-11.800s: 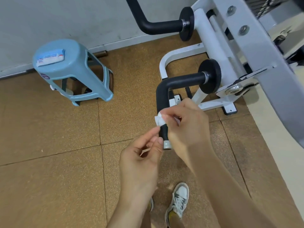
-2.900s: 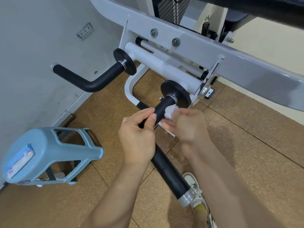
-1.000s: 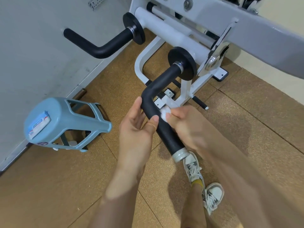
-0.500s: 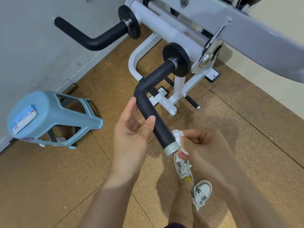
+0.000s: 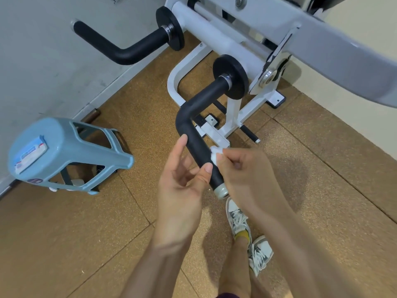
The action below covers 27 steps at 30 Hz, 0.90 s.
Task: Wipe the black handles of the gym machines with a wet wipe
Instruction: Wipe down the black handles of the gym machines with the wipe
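Observation:
A bent black handle (image 5: 194,134) sticks out of the white gym machine (image 5: 234,106) toward me and ends in a grey cap (image 5: 221,191). My right hand (image 5: 240,171) pinches a small white wet wipe (image 5: 214,155) against the right side of the handle's lower part. My left hand (image 5: 182,179) is loosely cupped at the handle's left side, its thumb tip touching the black grip and its fingers relaxed. A second black handle (image 5: 124,50) juts out at the upper left, untouched.
A blue plastic stool (image 5: 64,151) with a pack of wipes (image 5: 30,157) on its seat stands at the left by the grey wall. Brown cork-like floor tiles spread all around. My sneakers (image 5: 238,218) are right below the handle's end.
My right hand has slid the wipe back up from the grey cap onto the lower grip. My left hand stays beside the handle.

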Available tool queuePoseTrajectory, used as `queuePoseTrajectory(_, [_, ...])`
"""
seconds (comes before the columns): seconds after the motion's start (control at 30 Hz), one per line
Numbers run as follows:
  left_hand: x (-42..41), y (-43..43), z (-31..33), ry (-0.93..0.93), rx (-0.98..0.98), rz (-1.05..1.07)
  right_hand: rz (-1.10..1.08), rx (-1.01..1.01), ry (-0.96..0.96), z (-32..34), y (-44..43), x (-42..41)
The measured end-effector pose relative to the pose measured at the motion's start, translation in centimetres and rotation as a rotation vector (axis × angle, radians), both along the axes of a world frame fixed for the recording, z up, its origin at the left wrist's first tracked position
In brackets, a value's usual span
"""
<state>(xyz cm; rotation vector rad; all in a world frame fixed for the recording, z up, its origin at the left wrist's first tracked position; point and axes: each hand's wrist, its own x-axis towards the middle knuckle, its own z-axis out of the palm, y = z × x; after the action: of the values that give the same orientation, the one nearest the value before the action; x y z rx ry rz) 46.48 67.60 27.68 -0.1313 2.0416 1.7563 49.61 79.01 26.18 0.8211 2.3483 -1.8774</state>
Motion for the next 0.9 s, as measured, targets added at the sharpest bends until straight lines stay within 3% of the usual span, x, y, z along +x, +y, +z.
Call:
queuePoseTrajectory(0.1, [0.3, 0.1, 0.1, -0.013, 0.02, 0.049, 0.018, -0.036, -0.083, 1.2, 0.1, 3.2])
queuePoseTrajectory(0.27, [0.7, 0.2, -0.2, 0.002, 0.03, 0.053, -0.087, -0.062, 0.031, 0.2, -1.1, 0.4])
queuePoseTrajectory(0.43, [1.6, 0.2, -0.6, 0.029, 0.064, 0.131, -0.257, -0.131, -0.031, 1.3, -2.2, 4.3])
queuePoseTrajectory(0.63, [4.1, -0.1, -0.6, 0.104, 0.004, 0.145, -0.534, -0.425, -0.097, 1.1, -5.5, 4.8])
queuePoseTrajectory(0.77, [5.6, -1.2, -0.5, 0.257, -0.141, 0.05, -0.494, -0.608, -0.122, 2.3, -5.9, 4.9])
queuePoseTrajectory(0.9, [6.5, -2.6, -0.7, 0.427, -0.309, -0.176, -0.514, -0.849, -0.2, 3.5, -4.8, 5.5])
